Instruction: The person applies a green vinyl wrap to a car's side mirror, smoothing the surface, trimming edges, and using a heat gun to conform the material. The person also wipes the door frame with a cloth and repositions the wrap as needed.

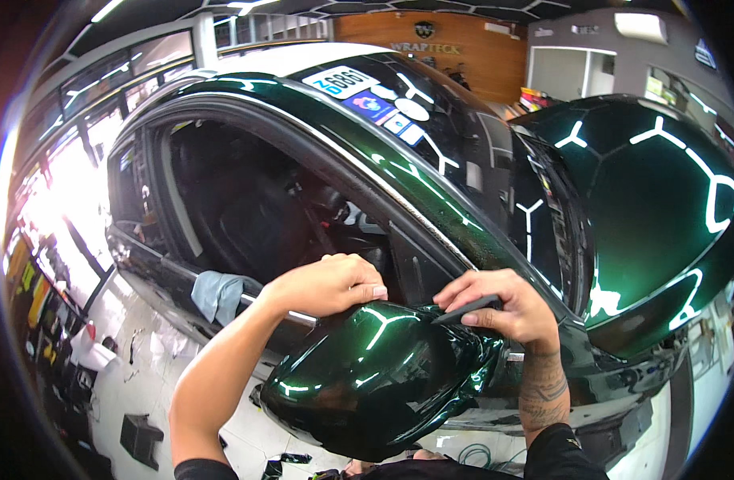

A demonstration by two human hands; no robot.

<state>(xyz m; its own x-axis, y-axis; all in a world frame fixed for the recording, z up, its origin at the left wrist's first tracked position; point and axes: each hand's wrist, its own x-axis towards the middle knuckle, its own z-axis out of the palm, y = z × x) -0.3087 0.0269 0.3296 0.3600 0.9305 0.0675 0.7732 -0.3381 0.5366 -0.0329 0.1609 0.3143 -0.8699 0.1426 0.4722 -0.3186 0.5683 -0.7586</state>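
Note:
A glossy dark green side mirror (pixel 359 376) of a car fills the lower middle, with green film (pixel 480 364) gathered in creases at its right end. My left hand (pixel 335 286) is closed over the mirror's upper left edge, its thumb pressed on top and the other fingers curled out of sight. In my right hand (pixel 507 308) is a flat black squeegee (pixel 467 310), pinched between thumb and fingers. Its tip points left and touches the mirror's upper right edge, near the base of the window frame.
Behind the mirror, the car's door window (pixel 247 192) shows a dark interior. A grey-blue cloth (pixel 217 296) hangs over the door sill. To the right lies the green hood (pixel 663 216). A black step stool (pixel 141 438) and scraps are on the tiled floor; a hose (pixel 475 456) lies below.

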